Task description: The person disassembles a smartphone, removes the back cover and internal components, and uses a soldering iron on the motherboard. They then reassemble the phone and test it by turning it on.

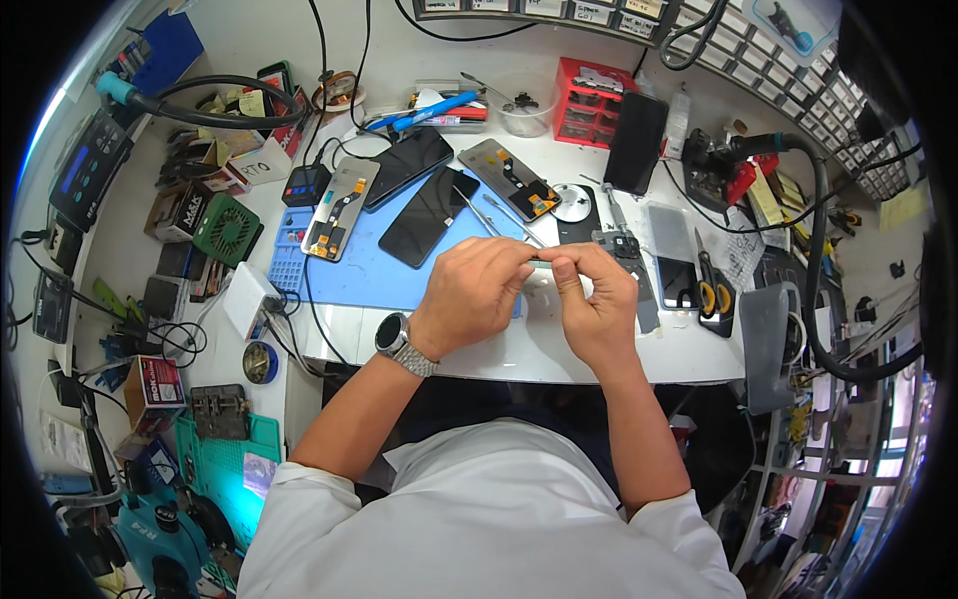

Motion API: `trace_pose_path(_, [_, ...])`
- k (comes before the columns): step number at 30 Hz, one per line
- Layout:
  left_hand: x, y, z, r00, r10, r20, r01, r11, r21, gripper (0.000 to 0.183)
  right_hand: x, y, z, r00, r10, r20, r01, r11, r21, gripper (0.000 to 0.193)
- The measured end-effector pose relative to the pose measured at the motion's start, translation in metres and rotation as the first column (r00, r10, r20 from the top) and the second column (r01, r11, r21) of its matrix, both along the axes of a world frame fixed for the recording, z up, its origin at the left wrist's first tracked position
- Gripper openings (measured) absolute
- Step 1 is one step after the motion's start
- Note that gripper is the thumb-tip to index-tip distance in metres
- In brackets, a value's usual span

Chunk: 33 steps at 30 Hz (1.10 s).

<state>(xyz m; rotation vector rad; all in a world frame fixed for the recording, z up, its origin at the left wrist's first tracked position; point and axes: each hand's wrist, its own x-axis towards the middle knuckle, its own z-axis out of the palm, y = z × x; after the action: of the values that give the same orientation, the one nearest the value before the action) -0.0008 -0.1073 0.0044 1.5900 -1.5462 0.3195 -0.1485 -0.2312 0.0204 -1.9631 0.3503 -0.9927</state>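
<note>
My left hand (474, 295), with a watch (397, 339) on its wrist, and my right hand (596, 304) meet over the front of the white workbench. Both have their fingers closed on a thin dark piece (540, 263), seen nearly edge-on; its kind I cannot make out. Just beyond lie metal tweezers (477, 212) and another slim metal tool (512, 218). A black phone screen (429, 217) rests on the blue mat (364, 285). Two screen assemblies with bared flex cables, one left (340, 210) and one behind my hands (511, 180), lie back-side up.
Right of my hands lie small phone parts (621, 245), a phone (676, 284) and yellow-black scissors (715, 290). A red drawer box (593, 103), a clear tub (523, 110) and a propped black phone (636, 143) stand behind. At left are a green fan (228, 229) and cables.
</note>
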Motion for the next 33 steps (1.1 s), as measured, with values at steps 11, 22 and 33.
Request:
trace_pose_path(11, [0.003,-0.001,-0.002,0.999,-0.029,0.030,0.028,1.000,0.014,0.017,0.000,-0.002,0.004,0.999,0.044,-0.010,-0.044,0.999,-0.006,0.015])
trace_pose_path(22, [0.039,0.041,-0.010,0.995,0.005,-0.097,0.011,0.987,0.163,0.031,-0.002,-0.027,-0.030,0.995,0.088,-0.047,-0.073,0.966,0.248,0.011])
trace_pose_path(33, [0.044,0.035,-0.021,0.992,-0.027,-0.122,0.035,0.997,0.062,0.024,-0.002,-0.031,-0.030,0.993,0.103,-0.055,-0.084,0.956,0.282,0.009])
